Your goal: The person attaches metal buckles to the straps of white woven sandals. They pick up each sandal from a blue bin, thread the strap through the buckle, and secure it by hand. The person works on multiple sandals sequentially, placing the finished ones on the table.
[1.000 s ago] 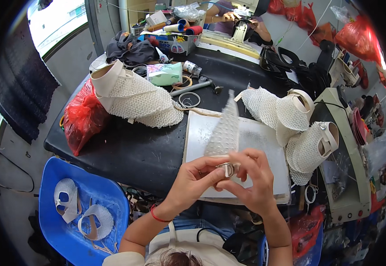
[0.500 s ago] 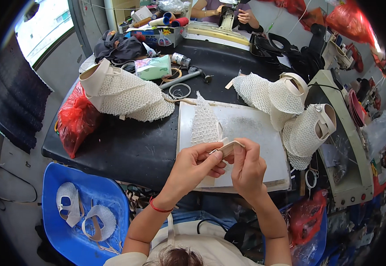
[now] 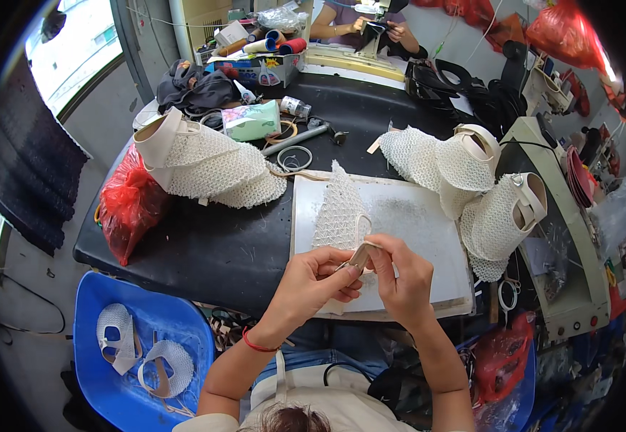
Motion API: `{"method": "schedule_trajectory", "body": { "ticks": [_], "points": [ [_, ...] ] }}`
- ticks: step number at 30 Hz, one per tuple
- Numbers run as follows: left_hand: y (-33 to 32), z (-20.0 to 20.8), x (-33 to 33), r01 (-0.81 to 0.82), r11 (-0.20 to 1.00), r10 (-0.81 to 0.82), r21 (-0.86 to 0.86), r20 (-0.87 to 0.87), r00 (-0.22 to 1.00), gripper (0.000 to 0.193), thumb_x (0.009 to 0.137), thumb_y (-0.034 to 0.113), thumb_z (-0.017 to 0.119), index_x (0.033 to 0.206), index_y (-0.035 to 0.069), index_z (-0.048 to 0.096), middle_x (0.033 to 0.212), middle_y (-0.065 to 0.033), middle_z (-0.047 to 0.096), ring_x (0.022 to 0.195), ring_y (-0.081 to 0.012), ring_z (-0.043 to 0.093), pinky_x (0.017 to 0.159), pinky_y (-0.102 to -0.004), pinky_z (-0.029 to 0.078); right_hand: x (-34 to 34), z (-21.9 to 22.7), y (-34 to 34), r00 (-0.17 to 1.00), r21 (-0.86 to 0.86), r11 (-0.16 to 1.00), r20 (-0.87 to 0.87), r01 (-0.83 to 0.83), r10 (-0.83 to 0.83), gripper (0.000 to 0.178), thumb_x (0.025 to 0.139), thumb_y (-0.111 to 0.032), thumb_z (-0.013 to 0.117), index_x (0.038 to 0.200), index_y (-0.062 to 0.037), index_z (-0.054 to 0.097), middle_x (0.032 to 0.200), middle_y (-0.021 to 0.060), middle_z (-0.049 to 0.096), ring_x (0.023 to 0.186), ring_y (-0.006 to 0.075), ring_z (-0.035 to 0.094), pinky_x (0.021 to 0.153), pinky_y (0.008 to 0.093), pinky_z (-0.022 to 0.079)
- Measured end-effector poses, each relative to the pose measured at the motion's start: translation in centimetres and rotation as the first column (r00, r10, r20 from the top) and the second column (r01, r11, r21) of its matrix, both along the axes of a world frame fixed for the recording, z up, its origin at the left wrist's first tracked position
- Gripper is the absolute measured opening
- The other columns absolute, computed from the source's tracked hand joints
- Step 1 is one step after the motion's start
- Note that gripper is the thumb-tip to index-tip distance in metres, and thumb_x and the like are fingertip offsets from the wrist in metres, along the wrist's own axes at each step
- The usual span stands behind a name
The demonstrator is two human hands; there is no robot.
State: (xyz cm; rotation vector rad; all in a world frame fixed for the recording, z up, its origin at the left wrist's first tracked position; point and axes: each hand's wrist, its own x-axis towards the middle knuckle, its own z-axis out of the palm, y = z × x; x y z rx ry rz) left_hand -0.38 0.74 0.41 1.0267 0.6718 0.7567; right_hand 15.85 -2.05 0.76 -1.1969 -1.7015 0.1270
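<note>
Both hands pinch one white mesh shoe upper (image 3: 340, 216) over the grey board (image 3: 428, 237) on the counter (image 3: 205, 252). Left hand (image 3: 313, 281) fingers clamp its beige strap end (image 3: 360, 255), right hand (image 3: 403, 277) fingers grip the same strap – close tog. Risk: the thin strap prob. slips or twists, since the mesh is floppy w/ most of it unsupported.

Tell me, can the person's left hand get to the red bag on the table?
Probably yes: the left hand pinches the white mesh piece, but only bare black table separates it from the red bag.
</note>
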Motion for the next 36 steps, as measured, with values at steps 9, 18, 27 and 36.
{"method": "schedule_trajectory", "body": {
  "ticks": [9, 18, 27, 36],
  "points": [
    [-1.4, 0.1, 1.2, -0.153, 0.779, 0.418, 0.608, -0.321, 0.850, 0.027, 0.078, 0.001, 0.058, 0.104, -0.005, 0.062, 0.075, -0.0084, 0.065, 0.071, -0.0097, 0.060, 0.061, -0.0231, 0.048, -0.7, -0.3, -2.1, 0.933, 0.168, 0.976, 0.351, -0.141, 0.074, 0.027, 0.071, -0.005, 0.059, 0.098, 0.0012, 0.059, 0.094, 0.0135, 0.062, 0.084, 0.0265, 0.063, 0.071, 0.0337, 0.053],
    [-1.0, 1.2, -0.3, -0.062, 0.989, 0.067, 0.138, -0.038, 0.997, 0.038, 0.089, 0.010, 0.057, 0.121, -0.007, 0.047, 0.111, -0.0161, 0.058, 0.099, -0.0217, 0.059, 0.085, -0.0287, 0.049, 0.7, 0.6, -1.8, 0.994, 0.025, 0.997, 0.085, -0.073, 0.071, 0.029, 0.071, -0.011, 0.064, 0.096, -0.0013, 0.053, 0.087, 0.0116, 0.052, 0.079, 0.0288, 0.060, 0.064, 0.0348, 0.050],
    [-1.9, 3.0, -0.7, -0.023, 0.928, 0.127, 0.373, -0.257, 0.958, 0.026, 0.088, 0.007, 0.057, 0.111, -0.006, 0.055, 0.104, -0.0118, 0.061, 0.093, -0.0157, 0.058, 0.083, -0.0245, 0.045, -0.6, -1.7, -1.0, 0.988, -0.014, 0.999, 0.150, 0.042, -0.039, 0.018, 0.077, -0.012, 0.060, 0.088, -0.0021, 0.049, 0.080, 0.0117, 0.050, 0.068, 0.0290, 0.059, 0.055, 0.0378, 0.048],
    [-1.1, 1.7, 1.2, -0.171, 0.753, 0.345, 0.635, -0.160, 0.925, 0.009, 0.089, 0.006, 0.056, 0.095, -0.001, 0.055, 0.089, -0.0072, 0.058, 0.081, -0.0135, 0.054, 0.076, -0.0243, 0.045, -2.4, -2.7, -2.0, 0.866, -0.052, 0.990, -0.493, -0.129, 0.087, 0.015, 0.089, -0.012, 0.053, 0.093, 0.0012, 0.049, 0.073, 0.0163, 0.052, 0.068, 0.0346, 0.056, 0.059, 0.0391, 0.045]
  ]
}}
